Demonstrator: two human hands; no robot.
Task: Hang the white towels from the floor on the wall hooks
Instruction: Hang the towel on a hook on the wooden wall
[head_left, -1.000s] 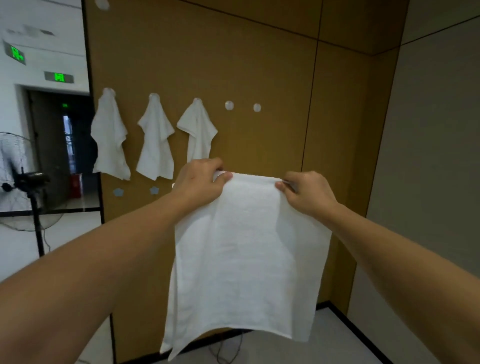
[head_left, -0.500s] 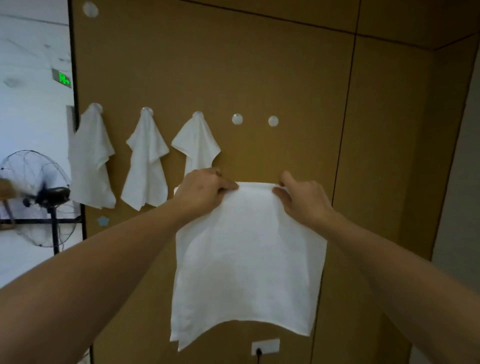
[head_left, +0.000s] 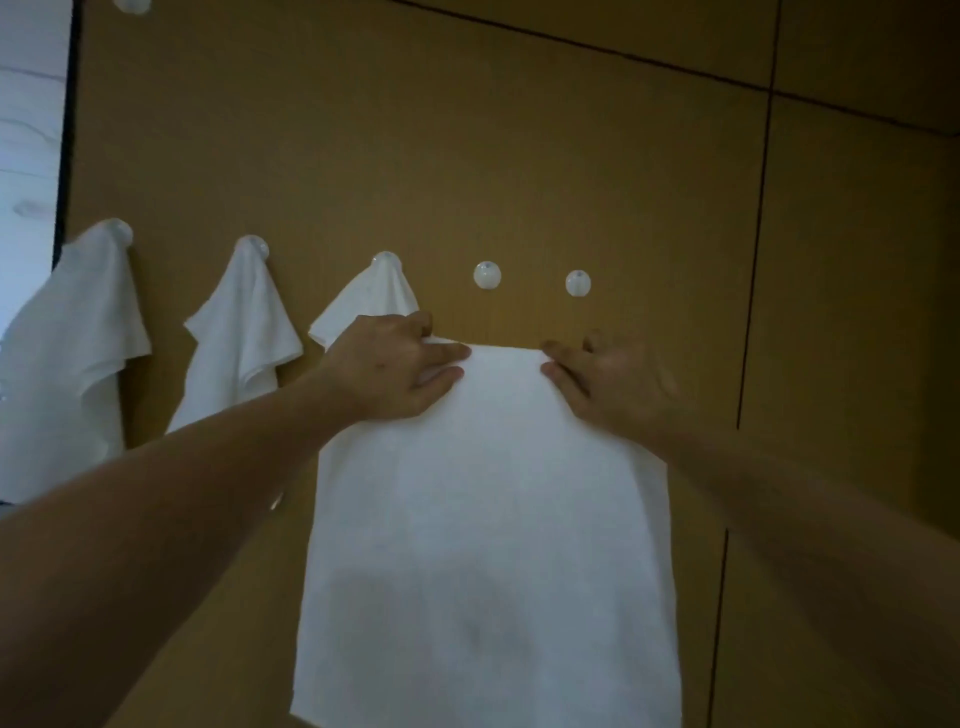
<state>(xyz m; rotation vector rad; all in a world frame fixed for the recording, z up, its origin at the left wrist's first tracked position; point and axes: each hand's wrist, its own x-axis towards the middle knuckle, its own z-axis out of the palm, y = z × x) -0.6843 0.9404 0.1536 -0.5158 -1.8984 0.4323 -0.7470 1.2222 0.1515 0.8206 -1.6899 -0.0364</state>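
Observation:
A white towel hangs flat in front of me, held by its top edge. My left hand pinches the top left corner and my right hand grips the top right. The top edge sits just below two bare round white hooks, one above the left half and one above the right. Three more white towels hang on hooks to the left: the far left towel, the middle towel and the third towel, partly behind my left hand.
The hooks are on a brown panelled wall with dark vertical seams. Another round hook shows at the top left edge. A bright opening lies left of the wall's dark edge.
I have come closer to the wall and the view has tilted up. Both hands have raised the towel's top edge nearer the two bare hooks and moved closer together.

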